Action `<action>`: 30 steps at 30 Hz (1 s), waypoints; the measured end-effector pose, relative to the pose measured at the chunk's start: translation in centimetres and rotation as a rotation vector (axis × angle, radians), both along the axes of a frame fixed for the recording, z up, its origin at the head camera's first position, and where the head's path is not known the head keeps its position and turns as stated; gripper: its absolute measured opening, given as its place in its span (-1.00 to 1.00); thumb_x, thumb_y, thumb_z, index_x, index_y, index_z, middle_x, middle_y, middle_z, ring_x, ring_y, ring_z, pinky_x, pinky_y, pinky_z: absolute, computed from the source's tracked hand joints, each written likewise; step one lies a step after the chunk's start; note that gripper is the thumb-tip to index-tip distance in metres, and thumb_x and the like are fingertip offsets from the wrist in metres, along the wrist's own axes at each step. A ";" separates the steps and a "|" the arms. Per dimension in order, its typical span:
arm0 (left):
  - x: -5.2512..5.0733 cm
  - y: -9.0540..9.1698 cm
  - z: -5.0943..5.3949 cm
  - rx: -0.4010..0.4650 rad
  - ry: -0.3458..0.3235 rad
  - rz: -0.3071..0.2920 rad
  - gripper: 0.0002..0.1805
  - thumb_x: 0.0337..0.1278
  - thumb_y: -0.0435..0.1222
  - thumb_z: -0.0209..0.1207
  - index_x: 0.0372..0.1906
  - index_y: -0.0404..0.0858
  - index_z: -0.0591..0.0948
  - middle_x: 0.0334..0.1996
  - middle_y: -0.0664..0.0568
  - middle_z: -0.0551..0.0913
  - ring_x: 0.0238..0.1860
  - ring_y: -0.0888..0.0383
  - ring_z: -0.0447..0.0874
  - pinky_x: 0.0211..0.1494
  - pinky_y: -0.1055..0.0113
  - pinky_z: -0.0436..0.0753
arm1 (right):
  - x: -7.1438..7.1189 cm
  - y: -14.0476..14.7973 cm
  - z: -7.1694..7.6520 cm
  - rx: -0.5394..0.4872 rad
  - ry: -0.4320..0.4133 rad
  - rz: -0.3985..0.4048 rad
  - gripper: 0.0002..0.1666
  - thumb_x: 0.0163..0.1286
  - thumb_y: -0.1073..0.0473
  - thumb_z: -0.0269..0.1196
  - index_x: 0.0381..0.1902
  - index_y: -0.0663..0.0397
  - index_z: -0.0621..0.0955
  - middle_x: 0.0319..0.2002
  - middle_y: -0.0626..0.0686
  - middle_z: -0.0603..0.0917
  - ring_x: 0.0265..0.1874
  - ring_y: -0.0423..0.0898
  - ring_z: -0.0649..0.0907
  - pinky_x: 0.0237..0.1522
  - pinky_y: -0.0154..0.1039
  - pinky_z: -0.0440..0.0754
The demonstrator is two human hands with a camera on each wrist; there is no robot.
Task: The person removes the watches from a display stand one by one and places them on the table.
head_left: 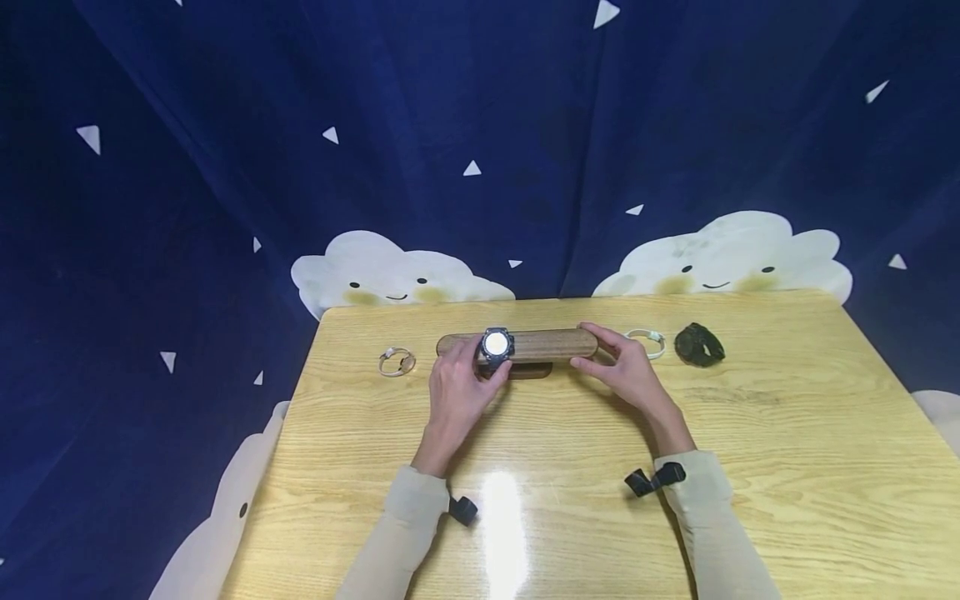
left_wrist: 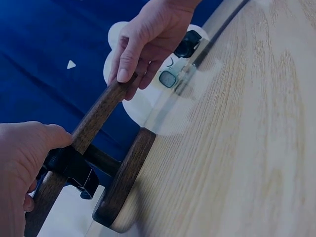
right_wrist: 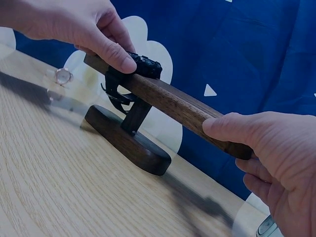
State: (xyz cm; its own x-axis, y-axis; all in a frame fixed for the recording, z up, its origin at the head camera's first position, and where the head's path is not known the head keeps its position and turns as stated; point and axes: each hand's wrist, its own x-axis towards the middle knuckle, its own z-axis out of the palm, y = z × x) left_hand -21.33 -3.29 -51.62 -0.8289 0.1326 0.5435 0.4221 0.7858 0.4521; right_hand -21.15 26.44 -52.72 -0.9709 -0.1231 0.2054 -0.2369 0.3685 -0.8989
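A dark wooden watch stand has a long crossbar on a short post and a rounded base. Around its crossbar, left of the middle, sits a black watch with its face up and its strap hanging below. My left hand holds the watch at the bar, thumb against the watch's near side and fingers on the bar's left part, partly hidden. At the bar's right end, my right hand grips the wood between thumb and fingers, seen closely in the right wrist view.
Left of the stand lies a slim light-strapped watch. A white-strapped watch lies behind my right hand, with a black watch farther right. The wooden table meets a blue curtain behind.
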 end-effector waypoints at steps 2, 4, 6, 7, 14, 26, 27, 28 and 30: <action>0.0 -0.2 0.0 0.004 0.004 0.002 -0.31 0.08 0.06 0.51 0.17 -0.35 0.69 -0.08 -0.17 0.80 -0.10 -0.08 0.79 0.01 0.09 0.77 | 0.0 0.0 0.0 -0.004 -0.003 0.000 -0.22 0.32 0.16 0.53 0.45 0.12 0.52 0.38 0.21 0.57 0.42 0.14 0.50 0.43 0.00 0.48; 0.0 -0.5 -0.1 0.008 0.009 0.003 -0.31 0.07 0.06 0.51 0.16 -0.35 0.70 -0.06 -0.17 0.80 -0.08 -0.08 0.79 0.03 0.07 0.77 | 0.0 -0.1 0.0 -0.006 -0.006 0.002 -0.22 0.32 0.16 0.53 0.45 0.12 0.53 0.38 0.21 0.57 0.42 0.14 0.50 0.43 0.00 0.47; 0.0 -0.7 -0.1 0.013 0.010 0.006 -0.31 0.07 0.06 0.52 0.16 -0.35 0.70 -0.05 -0.17 0.80 -0.08 -0.08 0.79 -0.01 0.09 0.78 | 0.0 -0.1 0.0 -0.007 -0.006 0.003 -0.22 0.31 0.16 0.53 0.45 0.13 0.53 0.38 0.21 0.58 0.42 0.14 0.50 0.44 0.01 0.47; 0.1 -0.8 0.0 0.016 0.009 0.007 -0.32 0.06 0.05 0.52 0.16 -0.34 0.70 -0.04 -0.16 0.80 -0.08 -0.07 0.79 -0.02 0.10 0.78 | 0.0 -0.1 0.0 -0.004 -0.005 0.003 -0.22 0.31 0.16 0.53 0.45 0.13 0.53 0.37 0.21 0.58 0.42 0.14 0.50 0.44 0.01 0.47; 0.0 -1.2 0.1 0.020 0.003 0.004 -0.32 0.08 0.07 0.50 0.16 -0.34 0.70 -0.05 -0.12 0.78 -0.10 -0.04 0.78 -0.08 0.12 0.77 | 0.0 0.0 -0.1 -0.004 0.006 0.000 -0.23 0.32 0.17 0.52 0.45 0.12 0.53 0.38 0.22 0.57 0.42 0.17 0.50 0.43 0.02 0.47; -0.1 -1.5 0.0 0.047 0.016 0.003 -0.35 0.07 0.04 0.51 0.13 -0.34 0.71 -0.11 -0.09 0.78 -0.40 0.11 0.65 -0.17 0.14 0.74 | -0.2 0.0 -0.3 -0.005 0.025 0.002 -0.24 0.31 0.18 0.53 0.44 0.12 0.54 0.37 0.21 0.59 0.41 0.16 0.52 0.43 0.03 0.48; -0.1 -1.6 0.0 0.047 0.012 0.004 -0.35 0.06 0.03 0.51 0.13 -0.33 0.71 -0.10 -0.09 0.78 -0.41 0.12 0.64 -0.17 0.14 0.74 | -0.2 0.0 -0.3 -0.006 0.027 0.003 -0.24 0.31 0.18 0.53 0.44 0.12 0.54 0.37 0.22 0.59 0.40 0.16 0.52 0.42 0.02 0.48; -0.1 -1.6 0.0 0.046 0.008 0.005 -0.35 0.06 0.02 0.51 0.13 -0.33 0.71 -0.10 -0.09 0.78 -0.41 0.12 0.64 -0.16 0.13 0.75 | -0.2 0.0 -0.3 -0.005 0.028 0.004 -0.24 0.31 0.19 0.52 0.44 0.12 0.54 0.37 0.22 0.59 0.40 0.16 0.52 0.42 0.02 0.48; -0.2 -1.7 0.0 0.045 0.002 0.009 -0.36 0.07 0.02 0.51 0.14 -0.33 0.71 -0.10 -0.09 0.78 -0.40 0.11 0.65 -0.13 0.12 0.75 | -0.2 0.1 -0.3 0.000 0.032 0.004 -0.25 0.32 0.19 0.52 0.44 0.12 0.54 0.36 0.22 0.59 0.40 0.17 0.52 0.42 0.01 0.48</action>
State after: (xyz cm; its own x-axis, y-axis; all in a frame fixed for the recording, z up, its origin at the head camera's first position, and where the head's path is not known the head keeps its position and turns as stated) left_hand -21.50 -4.94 -51.67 -0.8290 0.1009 0.5500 0.4161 0.7685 0.4861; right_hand -21.38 26.53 -53.06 -0.9634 -0.1275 0.2360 -0.2669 0.3678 -0.8908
